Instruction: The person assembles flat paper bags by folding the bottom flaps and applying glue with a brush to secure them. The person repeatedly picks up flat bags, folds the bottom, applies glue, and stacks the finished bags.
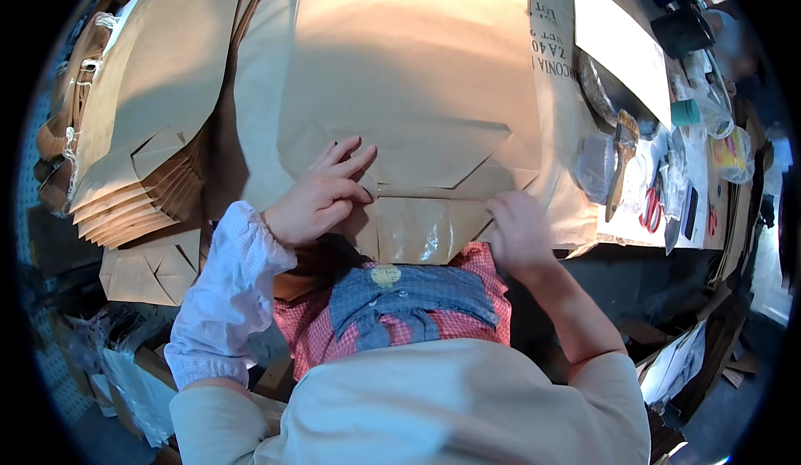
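A large brown paper bag (pixel 413 73) lies flat in front of me, its folded bottom end toward my body. A bottom flap (pixel 415 229) hangs over the near table edge, its surface shiny as if wet or coated. My left hand (pixel 321 194) rests on the left side of the fold with fingers spread. At the flap's right corner, my right hand (pixel 519 229) has its fingers bent over the paper edge; its fingertips are partly hidden. A light sleeve cover (pixel 229 290) wraps my left forearm.
Stacked folded paper bags (pixel 158 181) stand at the left. On the right lie a brush (pixel 622 164), red-handled scissors (pixel 652 209), a knife (pixel 672 229), a white sheet (pixel 622 48) and a dark cup (pixel 682 32). A printed paper sack (pixel 555 148) lies under the bag.
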`<state>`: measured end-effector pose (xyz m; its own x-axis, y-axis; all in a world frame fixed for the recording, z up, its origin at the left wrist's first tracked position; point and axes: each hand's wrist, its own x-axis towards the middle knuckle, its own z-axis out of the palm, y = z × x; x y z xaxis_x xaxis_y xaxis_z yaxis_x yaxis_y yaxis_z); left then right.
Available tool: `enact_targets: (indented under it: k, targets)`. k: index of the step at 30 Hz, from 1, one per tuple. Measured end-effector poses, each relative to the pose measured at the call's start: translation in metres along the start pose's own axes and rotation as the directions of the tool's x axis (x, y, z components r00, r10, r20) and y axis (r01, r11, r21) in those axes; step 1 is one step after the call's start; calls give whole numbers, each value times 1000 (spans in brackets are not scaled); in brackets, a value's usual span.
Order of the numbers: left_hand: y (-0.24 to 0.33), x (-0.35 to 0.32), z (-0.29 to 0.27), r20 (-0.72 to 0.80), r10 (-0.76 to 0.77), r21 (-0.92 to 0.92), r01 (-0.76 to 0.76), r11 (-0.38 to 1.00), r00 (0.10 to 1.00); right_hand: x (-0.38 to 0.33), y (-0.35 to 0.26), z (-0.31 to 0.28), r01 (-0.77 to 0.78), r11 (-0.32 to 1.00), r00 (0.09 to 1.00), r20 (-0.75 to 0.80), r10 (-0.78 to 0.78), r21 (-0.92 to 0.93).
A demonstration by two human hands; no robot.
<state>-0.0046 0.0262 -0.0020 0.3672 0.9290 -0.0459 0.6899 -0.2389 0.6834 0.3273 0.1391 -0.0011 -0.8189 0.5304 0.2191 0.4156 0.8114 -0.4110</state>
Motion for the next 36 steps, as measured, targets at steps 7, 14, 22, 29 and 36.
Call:
enact_targets:
  k: [7, 14, 22, 29, 36]
  targets:
    - [30, -8, -9, -73, -7, 178, 20, 984, 997, -1, 13, 12, 32, 997, 984, -176, -20, 70]
    - [8, 33, 4, -419, -396, -294, 290, 911, 817, 55, 21, 4, -215, 864, 947, -120, 298, 456]
    - [5, 60, 25, -695, -279, 91, 466, 880, 663, 73, 21, 30, -370, 922, 912, -143, 384, 112]
    - [27, 84, -9, -528, -585, 137, 741, 657, 616, 90, 20, 30, -526, 843, 837, -111, 536, 108]
    - [53, 55, 17, -296, -119, 479, 255, 840, 948, 86, -39, 33, 122, 992, 991, -58, -122, 7]
